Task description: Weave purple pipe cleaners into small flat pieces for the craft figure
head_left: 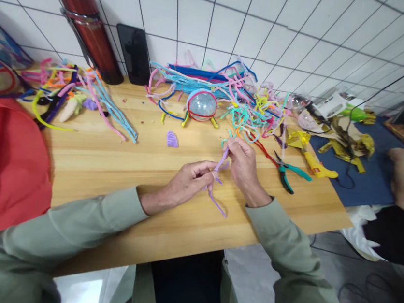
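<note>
Over the middle of the wooden table (113, 161), both my hands pinch one lilac pipe cleaner (217, 203). My left hand (187, 184) grips its lower part, fingers closed. My right hand (244, 166) holds the upper part, fingers pinched, with the stem's tip showing above them. A loose tail of the pipe cleaner trails down toward the table's near edge. A small lilac coiled piece (172, 140) lies on the table just beyond my hands.
A heap of coloured pipe cleaners (244, 103) and a clear ball with pink rim (202, 105) lie at the back. Teal-handled pliers (289, 171) and a yellow glue gun (317, 167) sit right. A red flask (91, 32), a phone (135, 54), red cloth (3, 168), another person's hand (403, 179).
</note>
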A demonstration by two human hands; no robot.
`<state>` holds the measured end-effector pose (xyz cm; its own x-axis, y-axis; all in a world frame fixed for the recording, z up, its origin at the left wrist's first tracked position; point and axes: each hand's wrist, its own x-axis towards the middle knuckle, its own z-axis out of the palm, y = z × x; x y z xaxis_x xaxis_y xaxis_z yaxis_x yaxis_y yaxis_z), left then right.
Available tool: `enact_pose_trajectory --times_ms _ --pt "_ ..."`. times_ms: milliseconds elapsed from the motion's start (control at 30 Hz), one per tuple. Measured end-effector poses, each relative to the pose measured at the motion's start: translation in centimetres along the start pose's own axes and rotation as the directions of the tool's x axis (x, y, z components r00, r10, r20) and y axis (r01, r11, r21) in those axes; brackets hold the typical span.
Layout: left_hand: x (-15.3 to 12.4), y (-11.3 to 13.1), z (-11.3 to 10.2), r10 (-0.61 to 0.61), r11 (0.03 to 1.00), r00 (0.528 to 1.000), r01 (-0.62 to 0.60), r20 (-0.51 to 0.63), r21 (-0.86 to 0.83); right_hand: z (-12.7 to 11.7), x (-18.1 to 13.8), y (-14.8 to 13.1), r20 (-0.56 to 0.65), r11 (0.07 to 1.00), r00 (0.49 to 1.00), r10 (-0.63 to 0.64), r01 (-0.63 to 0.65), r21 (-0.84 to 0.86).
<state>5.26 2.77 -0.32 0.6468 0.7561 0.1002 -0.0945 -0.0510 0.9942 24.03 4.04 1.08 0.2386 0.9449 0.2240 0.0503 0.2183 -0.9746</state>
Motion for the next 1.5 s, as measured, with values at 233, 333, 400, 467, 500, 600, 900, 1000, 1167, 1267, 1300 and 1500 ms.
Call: enact_pose_trajectory --times_ms 233,333,400,467,500,600,900,1000,1167,1267,1300,1500 --pt "-0.3 0.2 -0.2 0.02 0.996 0.999 -0.022 0.025 0.086 -0.2 0.4 -0.2 -0.094 1.0 0.996 0.01 -0.01 -0.006" --pt "-0.3 0.3 -0.3 0.038 0.991 0.999 -0.04 0.017 0.128 -0.1 0.3 -0.3 -0.116 0.999 0.993 0.029 -0.025 0.04" --pt "-0.3 0.4 -0.3 0.028 0.991 1.0 -0.029 0.008 0.127 -0.2 0.4 -0.3 -0.121 0.996 0.992 0.036 -0.026 0.08" --pt "-0.2 0.5 -0.1 0.004 0.996 1.0 -0.003 -0.01 0.088 -0.2 0.6 -0.3 -0.122 0.994 0.992 0.042 -0.029 0.105" --pt "-0.1 0.6 -0.1 -0.012 0.998 1.0 0.013 -0.021 0.062 -0.3 0.6 -0.3 -0.128 0.994 0.991 0.044 -0.03 0.108" --pt "0.1 0.5 0.0 -0.047 0.999 0.997 0.047 -0.056 0.003 -0.2 0.7 -0.2 -0.143 0.996 0.989 0.036 -0.024 0.089" --pt "-0.7 0.3 0.4 0.009 0.992 1.0 -0.01 0.007 0.123 -1.6 1.5 -0.3 -0.168 0.998 0.985 -0.043 0.049 0.033" --pt "-0.7 0.3 0.5 0.0 0.995 1.0 0.001 -0.013 0.099 -2.2 2.1 -0.3 -0.194 0.997 0.981 -0.027 0.041 0.068" --pt "0.0 0.6 0.2 -0.09 0.996 0.989 0.086 -0.119 -0.034 -1.1 1.1 -0.5 -0.052 0.997 0.998 -0.042 0.046 0.066" --pt "0.2 0.8 0.0 -0.109 0.993 0.987 0.103 -0.117 -0.053 -0.3 0.0 -0.9 0.027 0.993 0.993 -0.111 0.112 -0.039" --pt "0.3 0.8 0.0 -0.109 0.993 0.988 0.104 -0.11 -0.054 -0.2 -0.3 -1.0 0.046 0.988 0.992 -0.118 0.122 -0.093" --pt "0.2 0.5 0.0 -0.089 0.995 0.995 0.087 -0.043 -0.058 -0.3 -0.4 -1.0 0.035 0.979 0.994 -0.108 0.112 -0.17"
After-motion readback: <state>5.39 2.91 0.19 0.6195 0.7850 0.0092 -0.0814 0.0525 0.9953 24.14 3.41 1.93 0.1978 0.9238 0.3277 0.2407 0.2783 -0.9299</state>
